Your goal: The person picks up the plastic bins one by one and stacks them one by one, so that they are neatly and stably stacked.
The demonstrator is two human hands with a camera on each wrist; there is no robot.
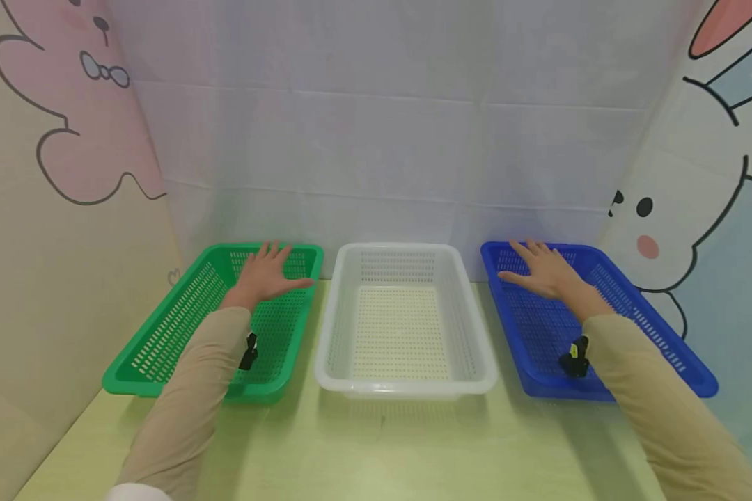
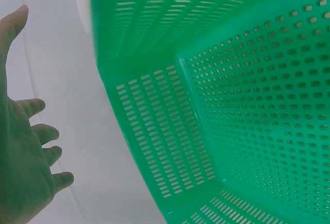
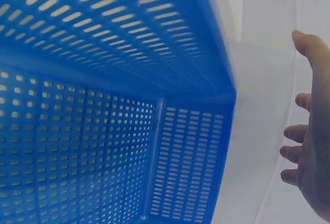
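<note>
My left hand (image 1: 266,277) hovers over the green basket (image 1: 285,390), fingers spread and thumb out to the right, with nothing in it. In the left wrist view the left hand (image 2: 28,152) shows apart from the green basket's wall (image 2: 160,131). Over the blue basket (image 1: 514,334) my right hand (image 1: 546,273) is likewise spread and holds nothing. The right wrist view shows the right hand (image 3: 314,131) beside the blue basket's rim (image 3: 229,95), not touching it. The bare mesh floors of both baskets show in the wrist views.
Between the two coloured baskets stands a white basket (image 1: 407,386) on a pale yellow-green table (image 1: 376,452). A white cloth (image 1: 382,139) hangs behind. Side panels carry a pink cartoon figure (image 1: 94,153) and a white rabbit (image 1: 695,223). Small black devices (image 1: 576,358) show beneath the wrists.
</note>
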